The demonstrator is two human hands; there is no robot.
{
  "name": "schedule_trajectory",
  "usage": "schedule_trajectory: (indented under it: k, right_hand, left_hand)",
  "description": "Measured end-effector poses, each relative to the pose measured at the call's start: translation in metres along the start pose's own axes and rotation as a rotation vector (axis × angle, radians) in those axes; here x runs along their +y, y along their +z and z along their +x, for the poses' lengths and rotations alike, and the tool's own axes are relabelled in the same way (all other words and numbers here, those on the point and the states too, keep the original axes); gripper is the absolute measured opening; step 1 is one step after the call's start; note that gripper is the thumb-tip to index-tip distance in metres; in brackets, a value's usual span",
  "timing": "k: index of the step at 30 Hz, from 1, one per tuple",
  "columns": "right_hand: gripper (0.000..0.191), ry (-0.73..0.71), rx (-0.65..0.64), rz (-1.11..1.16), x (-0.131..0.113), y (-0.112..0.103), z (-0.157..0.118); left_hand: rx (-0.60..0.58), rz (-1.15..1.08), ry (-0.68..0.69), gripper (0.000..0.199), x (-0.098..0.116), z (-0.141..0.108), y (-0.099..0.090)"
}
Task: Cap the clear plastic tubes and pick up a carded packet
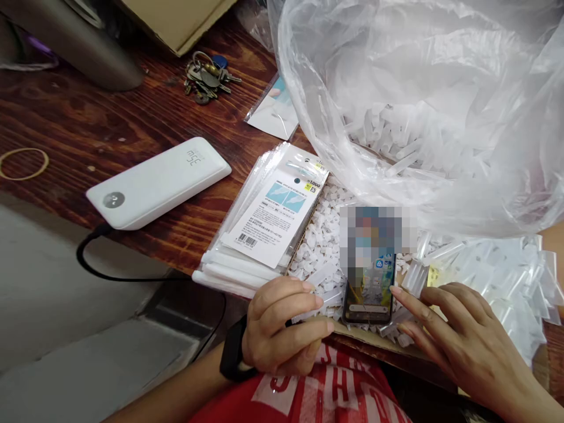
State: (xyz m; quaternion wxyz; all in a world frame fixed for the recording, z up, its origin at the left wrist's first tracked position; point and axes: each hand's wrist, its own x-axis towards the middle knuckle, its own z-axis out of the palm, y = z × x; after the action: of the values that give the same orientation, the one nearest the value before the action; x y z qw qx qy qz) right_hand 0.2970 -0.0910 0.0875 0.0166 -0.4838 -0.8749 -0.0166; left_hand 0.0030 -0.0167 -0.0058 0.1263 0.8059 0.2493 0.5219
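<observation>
A smartphone [369, 302] with a lit screen rests upright in portrait on small translucent plastic pieces in a shallow cardboard tray. The index fingertip of my right hand [467, 335] meets its right edge, and the other fingers are spread. My left hand [282, 326], with a black band on its wrist, hovers left of the phone at the tray's front. Its fingers are loosely curled and apart, with nothing visible in them. Just beyond those fingertips lie clear plastic tubes [325, 276]. A stack of clear packets with a printed card [275, 220] sits left of the tray.
Behind the phone, a large clear plastic bag [308, 106] holds many short tubes. Flat clear sleeves [497, 276] are piled at right. Leftward on the wooden table are a white power bank [158, 182] with a black cable, keys [209, 76] and a rubber band [46, 161].
</observation>
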Motion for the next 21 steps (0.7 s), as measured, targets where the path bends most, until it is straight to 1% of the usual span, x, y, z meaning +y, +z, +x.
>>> schedule_trajectory:
  k: [3,6,10,13,17,21]
  right_hand:
    - [0.042,0.034,-0.008,-0.023,0.0,0.004,0.003]
    - [0.042,0.042,-0.007,-0.032,-0.007,0.008,0.012]
    - [0.042,-0.048,-0.007,0.049,-0.02,0.01,0.026]
    - [0.041,-0.084,-0.005,0.102,-0.023,0.007,0.029]
    - [0.042,-0.06,0.01,0.033,-0.013,0.0,0.026]
    - [0.044,0.023,0.013,-0.092,0.003,-0.006,0.027]
  left_hand:
    - [-0.015,-0.001,0.006,0.035,-0.001,-0.001,-0.001]
    - [-0.016,-0.004,-0.002,0.034,-0.001,-0.002,0.0]
    - [-0.013,0.007,-0.009,0.034,0.0,-0.002,0.0]
    - [-0.001,0.011,0.001,0.035,0.0,-0.001,0.001]
    - [-0.007,0.002,0.002,0.033,0.0,0.0,0.002]
    - [-0.008,0.012,-0.005,0.032,0.0,0.0,0.001]
